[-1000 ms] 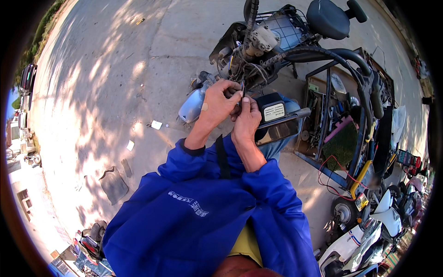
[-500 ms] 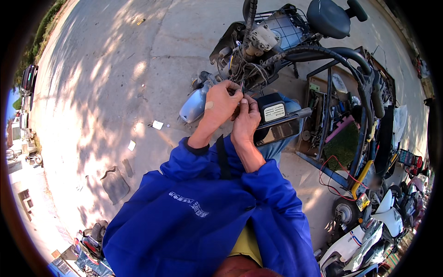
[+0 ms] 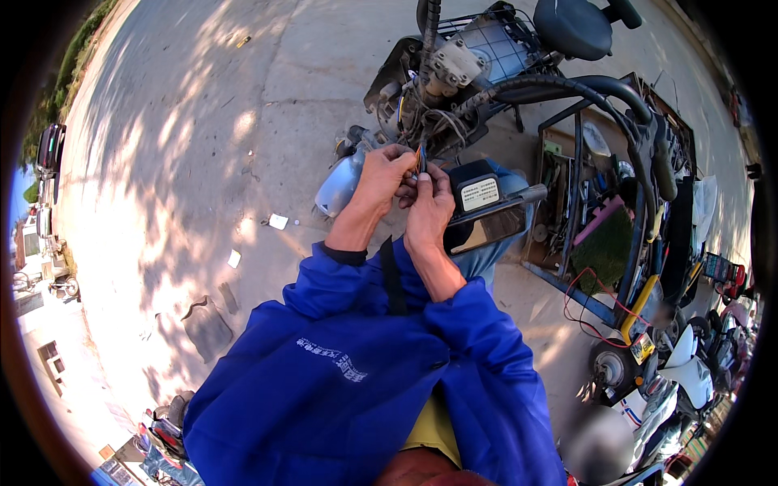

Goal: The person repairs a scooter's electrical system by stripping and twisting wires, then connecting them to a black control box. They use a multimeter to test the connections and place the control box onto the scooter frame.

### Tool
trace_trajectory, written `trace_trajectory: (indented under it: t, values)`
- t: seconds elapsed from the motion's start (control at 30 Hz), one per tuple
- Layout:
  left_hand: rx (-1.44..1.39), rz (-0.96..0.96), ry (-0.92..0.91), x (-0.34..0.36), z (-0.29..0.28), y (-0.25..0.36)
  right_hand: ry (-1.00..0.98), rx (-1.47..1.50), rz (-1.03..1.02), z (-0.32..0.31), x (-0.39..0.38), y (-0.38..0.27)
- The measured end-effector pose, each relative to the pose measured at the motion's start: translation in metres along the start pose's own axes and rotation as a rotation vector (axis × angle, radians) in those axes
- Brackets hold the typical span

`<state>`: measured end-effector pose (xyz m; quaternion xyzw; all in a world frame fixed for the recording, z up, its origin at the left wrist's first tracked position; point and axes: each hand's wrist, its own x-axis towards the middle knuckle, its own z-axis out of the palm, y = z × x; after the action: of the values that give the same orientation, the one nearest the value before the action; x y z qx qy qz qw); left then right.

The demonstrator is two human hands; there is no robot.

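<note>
My left hand (image 3: 377,180) is closed, its thumb and fingers pinching thin wires (image 3: 421,154), some of them orange and blue. Right beside it, my right hand (image 3: 429,209) grips the same wires from below, thumb on top; the exact contact is partly hidden by the fingers. Just beyond both hands hangs a tangle of dark cables (image 3: 438,125) on the stripped front of a vehicle (image 3: 458,65). A silver-blue rounded shell (image 3: 334,190) sits left of my left hand. Close to my right hand is a black part with a white label (image 3: 480,193), above a dark reflective panel (image 3: 485,233).
Dark handlebar tubing (image 3: 604,87) arches to the right. Beyond it a blue-framed cart (image 3: 587,304) holds tools and loose parts, with a red cable (image 3: 571,312) looped over it. Parked motorbikes (image 3: 648,405) stand at lower right. A dark mat (image 3: 207,328) lies on the concrete.
My hands have shifted slightly; the left fingers sit a little lower on the wires, and orange and blue strands now show between the hands. A blurred round patch has appeared at lower right.
</note>
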<state>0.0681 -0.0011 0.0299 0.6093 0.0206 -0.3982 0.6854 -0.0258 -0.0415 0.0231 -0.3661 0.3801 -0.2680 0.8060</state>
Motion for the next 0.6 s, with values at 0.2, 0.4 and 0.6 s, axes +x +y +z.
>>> trace_trajectory:
  t: [0.2, 0.4, 0.6]
  values:
    - [-0.006, -0.011, -0.059, 0.001, -0.007, -0.001, -0.009, 0.026, 0.017, -0.002, 0.003, 0.004]
    - [-0.015, -0.012, -0.096, 0.004, -0.011, -0.004, -0.018, 0.034, 0.016, -0.003, 0.004, 0.008]
    - [-0.046, -0.034, -0.192, 0.008, -0.02, -0.008, 0.009, 0.008, 0.052, -0.002, 0.001, 0.003]
